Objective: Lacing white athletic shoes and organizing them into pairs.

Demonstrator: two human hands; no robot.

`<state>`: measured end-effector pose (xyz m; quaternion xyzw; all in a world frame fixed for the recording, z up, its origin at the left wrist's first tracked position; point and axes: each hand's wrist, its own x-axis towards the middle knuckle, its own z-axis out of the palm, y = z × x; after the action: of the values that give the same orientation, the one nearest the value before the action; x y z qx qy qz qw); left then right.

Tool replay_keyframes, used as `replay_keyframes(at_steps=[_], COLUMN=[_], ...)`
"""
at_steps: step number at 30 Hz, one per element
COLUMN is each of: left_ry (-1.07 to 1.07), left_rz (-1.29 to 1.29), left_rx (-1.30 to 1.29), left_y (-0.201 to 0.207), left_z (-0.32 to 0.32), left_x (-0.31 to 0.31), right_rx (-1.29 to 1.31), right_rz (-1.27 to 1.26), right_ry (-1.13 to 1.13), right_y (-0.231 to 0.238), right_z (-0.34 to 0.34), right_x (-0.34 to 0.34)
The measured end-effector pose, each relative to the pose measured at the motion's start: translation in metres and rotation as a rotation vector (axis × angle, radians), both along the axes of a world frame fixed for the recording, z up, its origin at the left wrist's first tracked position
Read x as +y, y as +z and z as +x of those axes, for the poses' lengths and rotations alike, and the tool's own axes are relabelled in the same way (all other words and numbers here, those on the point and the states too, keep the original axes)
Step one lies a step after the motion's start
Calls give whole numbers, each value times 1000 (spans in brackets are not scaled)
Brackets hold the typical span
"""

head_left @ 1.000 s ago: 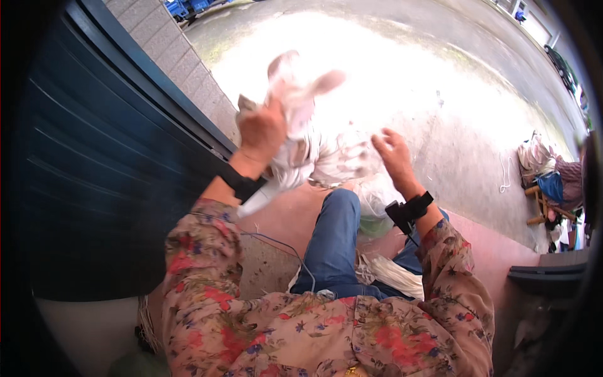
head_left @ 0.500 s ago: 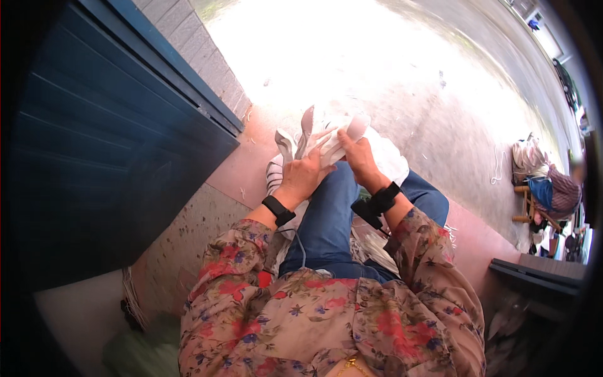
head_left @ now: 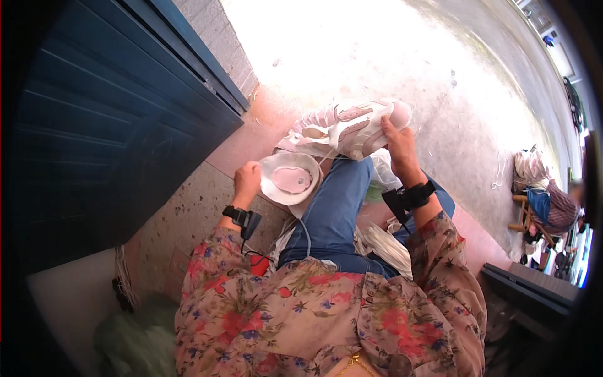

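Observation:
My right hand [head_left: 404, 151] is closed around the rounded pinkish end of a white and pink sneaker [head_left: 358, 129], held above my knees. The sneaker lies on its side, with pale laces [head_left: 317, 117] along its left part. To the left and lower, my left hand [head_left: 247, 179] is closed, fingers curled, beside a white bowl-shaped thing [head_left: 276, 188] with a pink oval patch inside. Whether the fingers grip its rim or a cord, I cannot make out. A thin pale cord [head_left: 328, 155] runs from the sneaker toward the bowl-shaped thing.
A dark blue door [head_left: 125, 125] stands at the left. Between my legs lies a bundle of whitish strands [head_left: 386, 245], below a clear plastic bag [head_left: 384, 169]. A wooden stool [head_left: 521, 213] piled with cloth and cords stands far right. A dark ledge [head_left: 527, 292] is at lower right.
My hands have moved apart: the left down and to the left, the right to the right with the sneaker. The sneaker's side and the bowl-shaped thing now show.

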<state>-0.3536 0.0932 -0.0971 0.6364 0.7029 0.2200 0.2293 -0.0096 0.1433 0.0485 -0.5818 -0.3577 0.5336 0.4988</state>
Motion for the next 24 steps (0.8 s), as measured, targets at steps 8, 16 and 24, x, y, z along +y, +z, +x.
replay_keyframes(at_steps=[8, 16, 24], left_ry=[29, -387, -118], left_rz=[-773, -773, -484], left_rx=[-963, -688, -643], left_y=[-43, -86, -1], left_z=[129, 116, 31], left_x=[10, 38, 108], right_rx=[-96, -9, 155], right_rz=[22, -69, -92], right_ry=[139, -17, -43], right_y=[6, 2, 7], right_z=[4, 20, 20], right_x=[-6, -14, -11])
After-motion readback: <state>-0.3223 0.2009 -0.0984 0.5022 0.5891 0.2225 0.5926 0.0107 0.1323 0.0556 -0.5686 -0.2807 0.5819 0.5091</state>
